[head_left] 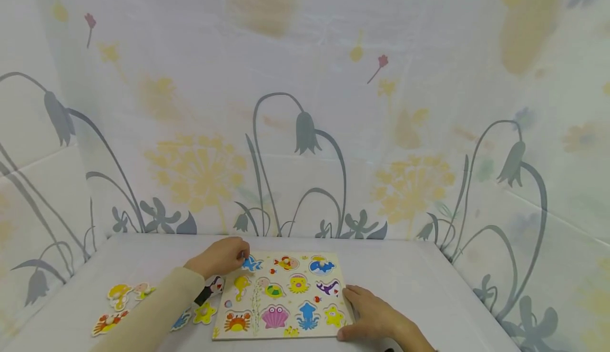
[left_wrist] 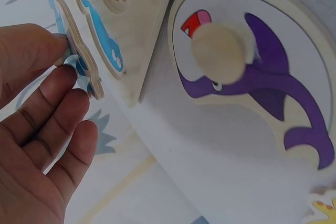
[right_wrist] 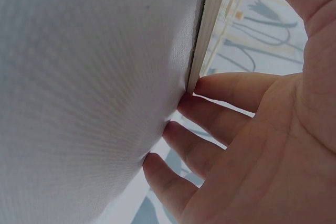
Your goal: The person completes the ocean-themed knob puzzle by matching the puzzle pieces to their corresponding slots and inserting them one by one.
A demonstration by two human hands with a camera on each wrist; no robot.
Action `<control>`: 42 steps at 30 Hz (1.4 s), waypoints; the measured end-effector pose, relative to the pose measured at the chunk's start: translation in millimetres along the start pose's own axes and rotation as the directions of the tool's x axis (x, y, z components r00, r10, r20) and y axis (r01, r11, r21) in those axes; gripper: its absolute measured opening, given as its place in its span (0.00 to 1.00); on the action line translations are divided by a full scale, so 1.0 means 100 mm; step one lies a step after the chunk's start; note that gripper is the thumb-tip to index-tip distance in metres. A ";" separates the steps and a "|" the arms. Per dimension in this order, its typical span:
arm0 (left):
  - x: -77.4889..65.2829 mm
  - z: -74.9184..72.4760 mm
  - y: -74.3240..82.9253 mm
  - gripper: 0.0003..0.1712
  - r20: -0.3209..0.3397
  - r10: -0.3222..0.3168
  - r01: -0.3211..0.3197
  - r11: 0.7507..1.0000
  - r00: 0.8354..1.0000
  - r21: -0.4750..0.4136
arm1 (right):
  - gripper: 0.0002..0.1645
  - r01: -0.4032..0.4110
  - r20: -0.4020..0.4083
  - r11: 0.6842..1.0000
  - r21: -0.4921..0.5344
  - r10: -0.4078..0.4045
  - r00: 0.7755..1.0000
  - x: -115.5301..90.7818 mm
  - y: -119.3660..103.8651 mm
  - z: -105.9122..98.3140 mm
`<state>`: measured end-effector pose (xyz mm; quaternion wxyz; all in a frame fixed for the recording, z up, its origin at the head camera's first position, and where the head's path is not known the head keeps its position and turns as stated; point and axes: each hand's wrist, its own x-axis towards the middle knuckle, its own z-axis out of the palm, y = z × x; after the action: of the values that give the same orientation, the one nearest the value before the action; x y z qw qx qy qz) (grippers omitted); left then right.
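My left hand (head_left: 221,256) is at the upper left corner of the puzzle board (head_left: 262,334). Between thumb and fingertips it pinches a wooden puzzle piece (left_wrist: 83,45), seen edge-on in the left wrist view, with its face mostly hidden. That piece is right beside a blue sea-animal picture (left_wrist: 105,38) on the board. My right hand (head_left: 374,315) rests at the board's lower right, its extended fingertips (right_wrist: 202,85) touching the side edge and the table cloth. A purple whale piece (left_wrist: 268,77) with a round knob lies left of the board, partly behind my left arm in the head view.
Other loose pieces lie left of the board: a yellow seahorse (head_left: 119,295), a red crab (head_left: 108,322), a yellow starfish (head_left: 205,313) and a blue one (head_left: 181,321) partly under the sleeve. A flower-printed curtain (head_left: 305,182) hangs behind and beside the white table (head_left: 405,267).
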<state>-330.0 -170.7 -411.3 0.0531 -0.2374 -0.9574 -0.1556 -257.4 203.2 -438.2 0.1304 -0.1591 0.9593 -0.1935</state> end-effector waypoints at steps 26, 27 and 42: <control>0.16 0.14 -0.03 0.04 0.024 -0.042 0.042 0.998 0.999 -0.036 | 0.59 -0.018 -0.003 1.000 -0.007 0.018 1.000 -0.01 -0.03 0.00; 0.17 0.14 -0.03 0.04 0.025 -0.038 0.039 0.999 0.999 -0.035 | 0.59 -0.019 -0.003 1.000 -0.005 0.019 1.000 -0.01 -0.03 -0.01; 0.22 0.17 -0.07 0.05 0.053 -0.078 0.079 0.997 0.996 -0.020 | 0.59 -0.010 -0.003 1.000 -0.008 0.010 1.000 -0.01 -0.03 -0.01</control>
<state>-352.7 -161.4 -425.5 0.0191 -0.2042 -0.9652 -0.1620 -255.8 201.0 -435.6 0.1292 -0.1547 0.9610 -0.1892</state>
